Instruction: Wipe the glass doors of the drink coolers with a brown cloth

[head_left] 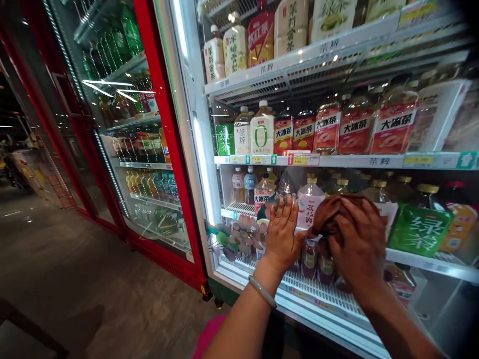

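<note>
My right hand (pixel 357 244) presses a crumpled brown cloth (pixel 325 215) against the glass front of a drinks fridge, its fingers bent over the fabric. Left of it, my left hand (pixel 280 237) lies flat with fingers stretched out, seemingly on the same glass, and holds nothing. Its thumb is close to the cloth's left edge. A flower decal (pixel 243 237) decorates the glass beside my left fingers. Behind the hands stand a pink-labelled bottle (pixel 310 202) and a green-labelled bottle (pixel 422 227); the cloth and hands partly hide the shelf.
Several bottles fill the shelves above, including red-labelled ones (pixel 355 124). A price-tag rail (pixel 359 160) crosses the fridge. On the left is another fridge with a red door frame (pixel 164 124). Grey floor (pixel 123 294) extends at lower left.
</note>
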A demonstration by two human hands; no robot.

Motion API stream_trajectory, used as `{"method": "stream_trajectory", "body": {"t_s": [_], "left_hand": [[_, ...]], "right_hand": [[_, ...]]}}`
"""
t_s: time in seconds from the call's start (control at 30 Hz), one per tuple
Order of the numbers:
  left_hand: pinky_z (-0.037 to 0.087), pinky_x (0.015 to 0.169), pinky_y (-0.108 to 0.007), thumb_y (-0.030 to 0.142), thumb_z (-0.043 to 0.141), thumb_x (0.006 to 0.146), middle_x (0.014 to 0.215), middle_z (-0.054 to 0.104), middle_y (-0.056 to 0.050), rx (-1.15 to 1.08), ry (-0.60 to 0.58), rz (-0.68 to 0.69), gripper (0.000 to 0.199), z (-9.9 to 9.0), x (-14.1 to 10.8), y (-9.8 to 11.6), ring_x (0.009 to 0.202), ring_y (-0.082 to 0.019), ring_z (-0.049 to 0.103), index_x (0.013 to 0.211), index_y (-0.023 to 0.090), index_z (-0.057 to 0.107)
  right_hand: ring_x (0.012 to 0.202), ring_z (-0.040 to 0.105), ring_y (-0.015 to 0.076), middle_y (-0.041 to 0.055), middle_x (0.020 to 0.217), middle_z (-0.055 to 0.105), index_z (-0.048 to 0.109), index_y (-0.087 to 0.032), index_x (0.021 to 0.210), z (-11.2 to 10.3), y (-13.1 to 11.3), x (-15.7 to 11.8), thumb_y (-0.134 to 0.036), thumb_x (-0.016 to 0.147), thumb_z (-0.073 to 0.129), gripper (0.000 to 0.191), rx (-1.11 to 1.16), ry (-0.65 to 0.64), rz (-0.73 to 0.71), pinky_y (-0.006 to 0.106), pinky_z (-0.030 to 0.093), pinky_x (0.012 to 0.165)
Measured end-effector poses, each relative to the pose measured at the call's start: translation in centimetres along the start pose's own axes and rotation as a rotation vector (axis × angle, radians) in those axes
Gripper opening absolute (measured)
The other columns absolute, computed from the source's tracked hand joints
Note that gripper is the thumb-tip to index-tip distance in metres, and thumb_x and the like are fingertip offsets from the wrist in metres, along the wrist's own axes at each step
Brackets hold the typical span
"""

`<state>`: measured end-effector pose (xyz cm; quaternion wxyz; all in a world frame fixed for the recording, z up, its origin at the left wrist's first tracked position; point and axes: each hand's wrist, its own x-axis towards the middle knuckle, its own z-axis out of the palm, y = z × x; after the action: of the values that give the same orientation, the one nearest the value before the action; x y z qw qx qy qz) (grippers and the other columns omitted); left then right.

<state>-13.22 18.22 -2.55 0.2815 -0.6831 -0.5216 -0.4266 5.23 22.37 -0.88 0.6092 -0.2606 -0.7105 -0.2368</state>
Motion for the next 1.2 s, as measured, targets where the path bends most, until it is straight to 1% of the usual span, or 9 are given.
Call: {"method": "stream_trajectory", "body": {"t_s": [0.17, 0.3, 0.43, 0.6, 0.7, 0.87, 0.97, 1.1, 1.2], "left_hand": [[0.021, 0.136, -0.056, 0.061, 0.023, 0.106, 0.174, 0.031, -0.014, -0.019, 0.006, -0.079, 0.076, 0.0, 0.7, 1.2, 0.165, -0.028, 0.018, 0.169, 0.017, 0.024], [0.027, 0.132, -0.064, 0.058, 0.039, 0.104, 0.173, 0.029, -0.016, 0.027, -0.073, -0.076, 0.078, 0.2, 1.4, 1.9, 0.164, -0.034, 0.02, 0.168, 0.018, 0.024], [0.026, 0.132, -0.063, 0.049, 0.047, 0.104, 0.175, 0.02, -0.014, 0.053, -0.101, -0.028, 0.076, -0.3, 5.0, 3.9, 0.164, -0.032, 0.016, 0.169, 0.02, 0.021], [0.021, 0.135, -0.06, 0.046, 0.044, 0.106, 0.177, 0.017, -0.012, 0.092, -0.114, -0.141, 0.073, -1.6, 9.8, 6.6, 0.165, -0.029, 0.01, 0.169, 0.018, 0.019], [0.023, 0.134, -0.061, 0.053, 0.047, 0.104, 0.177, 0.013, -0.015, 0.161, -0.127, -0.102, 0.084, -1.7, 9.1, 6.4, 0.166, -0.03, 0.007, 0.169, 0.012, 0.012], [0.028, 0.134, -0.055, 0.056, 0.045, 0.105, 0.177, 0.012, -0.012, 0.234, -0.176, 0.075, 0.086, -1.8, 7.0, 5.7, 0.166, -0.026, 0.01, 0.17, 0.017, 0.006], [0.027, 0.134, -0.052, 0.058, 0.044, 0.105, 0.177, 0.014, -0.011, 0.238, -0.151, 0.056, 0.084, -2.3, 9.5, 6.7, 0.165, -0.025, 0.012, 0.17, 0.017, 0.01], [0.026, 0.134, -0.056, 0.052, 0.035, 0.108, 0.177, 0.013, -0.014, 0.22, -0.081, -0.013, 0.077, -3.1, 14.4, 8.8, 0.166, -0.026, 0.011, 0.17, 0.015, 0.009], [0.028, 0.133, -0.056, 0.051, 0.031, 0.109, 0.175, 0.02, -0.017, 0.208, -0.077, -0.045, 0.074, -2.8, 15.0, 9.6, 0.165, -0.028, 0.017, 0.169, 0.011, 0.017]], "right_hand": [[0.155, 0.04, 0.0292, 0.0082, 0.15, 0.062, 0.068, -0.022, 0.128, 1.3, -1.5, 1.2, -0.014, 0.093, 0.058, 0.037, 0.033, -0.095, -0.265, 0.058, 0.035, 0.13], [0.156, 0.039, 0.0219, 0.0014, 0.149, 0.063, 0.069, -0.023, 0.128, -0.5, 1.4, 0.9, -0.016, 0.097, 0.053, 0.035, 0.001, -0.12, -0.405, 0.046, 0.023, 0.137], [0.155, 0.039, 0.0221, 0.0016, 0.152, 0.061, 0.069, -0.025, 0.128, -3.0, 4.0, 4.2, -0.022, 0.097, 0.054, 0.034, -0.027, -0.13, -0.353, 0.047, 0.017, 0.137], [0.154, 0.04, 0.0283, 0.0059, 0.155, 0.058, 0.067, -0.02, 0.132, -2.8, 3.0, 10.0, -0.017, 0.088, 0.057, 0.045, -0.063, -0.139, -0.242, 0.053, 0.024, 0.134], [0.154, 0.04, 0.0272, 0.0052, 0.154, 0.059, 0.068, -0.021, 0.128, -2.9, 3.5, 9.4, -0.014, 0.089, 0.052, 0.043, -0.015, -0.151, -0.354, 0.052, 0.027, 0.133], [0.153, 0.042, 0.0214, 0.0004, 0.154, 0.06, 0.068, -0.029, 0.13, -5.4, 7.2, 7.8, -0.013, 0.097, 0.044, 0.044, -0.038, -0.146, -0.575, 0.044, 0.029, 0.132], [0.15, 0.045, 0.0235, 0.0013, 0.152, 0.061, 0.069, -0.026, 0.127, -6.4, 7.8, 11.1, -0.014, 0.096, 0.047, 0.04, -0.094, -0.115, -0.492, 0.047, 0.032, 0.131], [0.15, 0.044, 0.0313, 0.0071, 0.156, 0.057, 0.066, -0.019, 0.132, -5.6, 6.7, 15.9, -0.017, 0.092, 0.052, 0.042, -0.175, -0.094, -0.344, 0.056, 0.036, 0.127], [0.155, 0.037, 0.0287, 0.0049, 0.16, 0.052, 0.066, -0.019, 0.134, -4.8, 6.2, 15.4, -0.012, 0.089, 0.051, 0.048, -0.21, -0.096, -0.335, 0.052, 0.039, 0.127]]}}
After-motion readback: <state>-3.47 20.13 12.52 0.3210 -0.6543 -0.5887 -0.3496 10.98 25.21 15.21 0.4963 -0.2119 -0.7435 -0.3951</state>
